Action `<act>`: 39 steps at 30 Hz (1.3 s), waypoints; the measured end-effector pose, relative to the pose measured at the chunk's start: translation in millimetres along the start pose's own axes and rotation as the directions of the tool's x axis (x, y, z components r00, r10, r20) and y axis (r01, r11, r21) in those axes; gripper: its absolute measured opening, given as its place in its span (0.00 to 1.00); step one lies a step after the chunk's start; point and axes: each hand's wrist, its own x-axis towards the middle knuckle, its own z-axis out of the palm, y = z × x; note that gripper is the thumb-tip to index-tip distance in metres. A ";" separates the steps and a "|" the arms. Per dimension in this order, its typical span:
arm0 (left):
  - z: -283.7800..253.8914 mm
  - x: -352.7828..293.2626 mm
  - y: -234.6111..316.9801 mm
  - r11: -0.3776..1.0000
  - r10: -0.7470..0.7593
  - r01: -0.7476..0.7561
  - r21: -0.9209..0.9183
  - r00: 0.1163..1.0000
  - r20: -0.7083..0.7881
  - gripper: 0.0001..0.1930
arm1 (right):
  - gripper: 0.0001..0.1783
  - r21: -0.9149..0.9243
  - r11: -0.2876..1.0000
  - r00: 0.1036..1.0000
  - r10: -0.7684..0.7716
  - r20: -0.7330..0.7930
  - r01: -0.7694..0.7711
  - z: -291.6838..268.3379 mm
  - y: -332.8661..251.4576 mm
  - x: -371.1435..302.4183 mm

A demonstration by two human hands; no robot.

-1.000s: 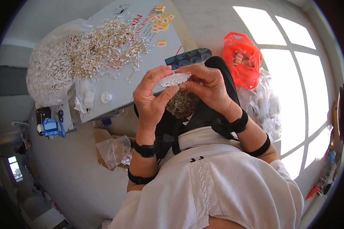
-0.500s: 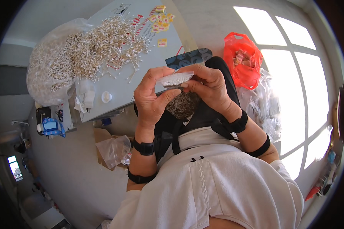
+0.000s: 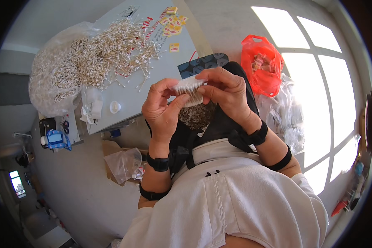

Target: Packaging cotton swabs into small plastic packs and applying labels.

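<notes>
Between my two hands is a small clear bag of cotton swabs [image 3: 189,91], its swabs lying side by side with white tips along the upper edge. My left hand [image 3: 162,106] pinches the bag's left side between thumb and fingers. At the other side, my right hand [image 3: 225,91] grips it the same way. Below the bag, a bundle of cotton swabs [image 3: 197,116] shows at my lap, partly hidden by my hands. A large loose heap of cotton swabs [image 3: 107,53] spreads over the table [image 3: 153,78] at the left, spilling from a big clear plastic bag [image 3: 39,89].
Small yellow packets [image 3: 172,27] lie at the table's far end. A red plastic bag [image 3: 263,62] with small packs inside stands on the floor at right, beside clear plastic bags [image 3: 283,113]. A cardboard box [image 3: 111,146] sits left of my legs. Blue wipes pack [image 3: 57,139] is far left.
The bag of swabs has tilted, so the sticks' length now shows rather than mostly the tips. My left hand has dropped slightly and shifted a little left.
</notes>
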 end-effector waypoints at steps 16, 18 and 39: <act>7.8 -1.3 25.1 0.810 0.465 -0.479 0.339 0.876 0.126 0.16 | 0.08 0.045 0.972 0.967 -0.234 0.096 0.231 7.9 -19.7 -7.2; 5.7 -1.5 24.9 0.803 0.470 -0.485 0.347 0.873 0.134 0.16 | 0.08 0.057 0.975 0.971 -0.220 0.094 0.215 7.9 -19.5 -7.3; 4.9 -0.6 23.4 0.898 0.196 -0.232 0.374 0.972 0.131 0.20 | 0.08 0.089 0.993 0.992 0.089 -0.086 -0.082 7.4 -28.5 -2.5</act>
